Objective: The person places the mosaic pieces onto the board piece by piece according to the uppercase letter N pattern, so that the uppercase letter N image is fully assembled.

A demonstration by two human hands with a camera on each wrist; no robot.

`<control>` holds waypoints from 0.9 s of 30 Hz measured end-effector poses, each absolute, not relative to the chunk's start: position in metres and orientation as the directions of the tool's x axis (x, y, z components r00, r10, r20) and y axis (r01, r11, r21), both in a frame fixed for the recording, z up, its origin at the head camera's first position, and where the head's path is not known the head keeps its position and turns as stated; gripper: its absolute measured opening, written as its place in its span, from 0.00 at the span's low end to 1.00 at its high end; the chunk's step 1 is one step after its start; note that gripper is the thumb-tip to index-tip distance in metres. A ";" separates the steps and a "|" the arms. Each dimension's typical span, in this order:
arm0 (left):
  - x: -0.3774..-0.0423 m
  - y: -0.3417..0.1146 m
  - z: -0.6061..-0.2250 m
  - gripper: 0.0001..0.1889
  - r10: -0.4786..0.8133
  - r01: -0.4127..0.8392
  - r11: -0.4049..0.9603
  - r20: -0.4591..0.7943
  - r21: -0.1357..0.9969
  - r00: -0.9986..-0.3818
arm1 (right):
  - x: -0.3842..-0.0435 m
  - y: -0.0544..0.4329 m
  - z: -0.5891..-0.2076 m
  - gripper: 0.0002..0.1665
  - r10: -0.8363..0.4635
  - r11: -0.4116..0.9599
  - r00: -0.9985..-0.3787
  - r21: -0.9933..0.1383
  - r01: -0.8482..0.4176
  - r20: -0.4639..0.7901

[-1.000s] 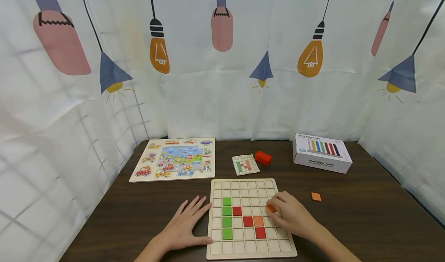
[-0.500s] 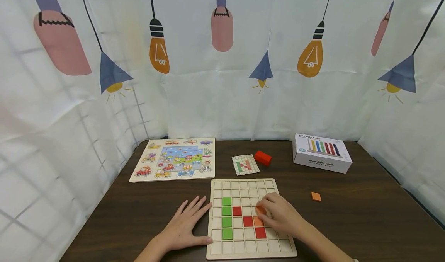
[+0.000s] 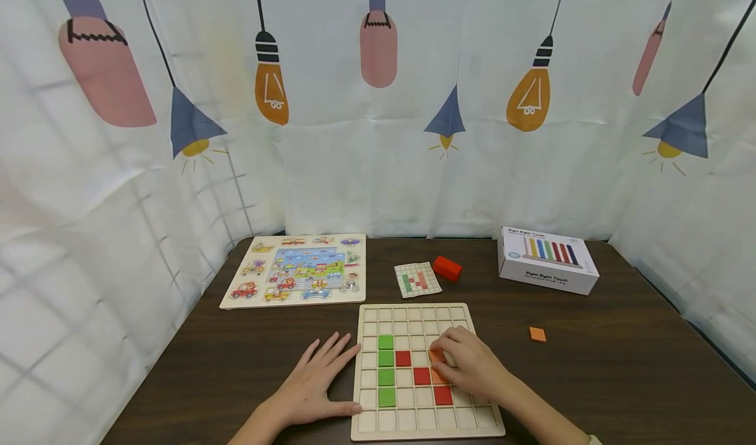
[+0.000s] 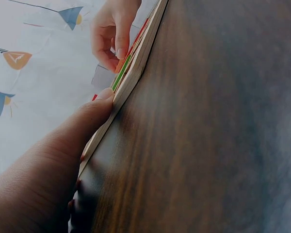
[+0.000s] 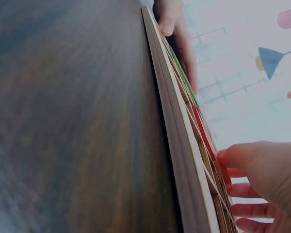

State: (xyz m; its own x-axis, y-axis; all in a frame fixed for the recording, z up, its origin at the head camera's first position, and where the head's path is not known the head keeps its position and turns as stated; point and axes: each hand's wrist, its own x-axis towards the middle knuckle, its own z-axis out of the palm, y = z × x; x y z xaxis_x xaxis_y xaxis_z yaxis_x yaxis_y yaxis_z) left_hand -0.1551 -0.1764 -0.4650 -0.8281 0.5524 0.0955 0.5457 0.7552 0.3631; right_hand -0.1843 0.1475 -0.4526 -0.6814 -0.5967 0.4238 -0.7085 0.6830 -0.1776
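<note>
A wooden grid board [image 3: 413, 317] lies near the table's front edge, with green tiles [image 3: 386, 369] in a column and red tiles [image 3: 422, 375] stepping down to the right. My right hand [image 3: 466, 363] hovers over the board's middle and pinches an orange tile [image 3: 437, 355] just above another orange tile set in the grid. My left hand [image 3: 313, 382] lies flat on the table, fingers spread, its thumb against the board's left edge [image 4: 131, 80]. In the right wrist view the board's rim [image 5: 177, 141] runs edge-on with the fingers [image 5: 257, 165] above it.
A small pattern card [image 3: 417, 279] and a red block [image 3: 446, 268] lie behind the board. A lone orange tile [image 3: 537, 334] sits to the right. A vehicle puzzle [image 3: 298, 269] is at back left, a white abacus box [image 3: 546, 259] at back right. Curtains close in all around.
My right hand has carried the orange tile leftward across the board, from its right columns to just above the placed orange tile. The left hand has stayed put.
</note>
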 end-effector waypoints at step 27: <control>-0.155 -0.176 -0.466 0.47 0.547 0.539 0.757 0.094 0.370 -0.832 | -0.183 0.146 -0.452 0.08 -0.568 0.703 -0.715 -0.212 -0.679 0.409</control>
